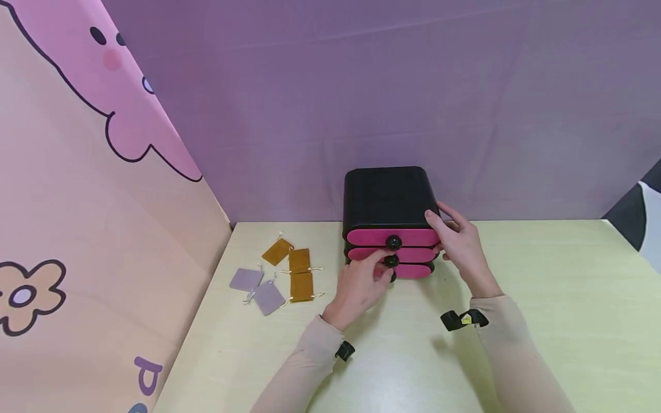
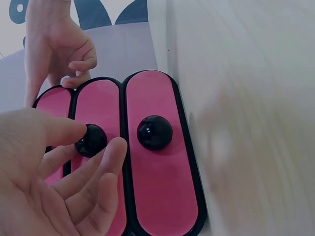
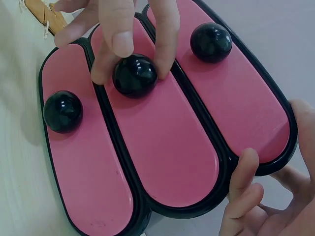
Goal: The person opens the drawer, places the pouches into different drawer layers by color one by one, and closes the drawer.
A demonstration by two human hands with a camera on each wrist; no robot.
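A small black cabinet point(image 1: 389, 195) with three stacked pink drawers, each with a round black knob, stands against the back wall. My left hand point(image 1: 361, 284) reaches to its front and pinches the knob of the middle drawer point(image 3: 165, 132), with thumb and fingertips around the ball. The bottom knob point(image 2: 154, 132) and the top knob point(image 3: 211, 43) are untouched. At the cabinet's right side, my right hand point(image 1: 465, 246) holds the body, thumb at the upper front edge and some fingers curled by the side. All three drawer fronts sit flush in their frames.
Left of the cabinet lie several flat drawstring pouches: brown ones point(image 1: 301, 287) and grey-purple ones point(image 1: 269, 297). A purple wall sheet point(image 1: 289, 115) rises behind the pale table point(image 1: 558, 321), and a pink patterned panel point(image 1: 103, 218) borders it on the left.
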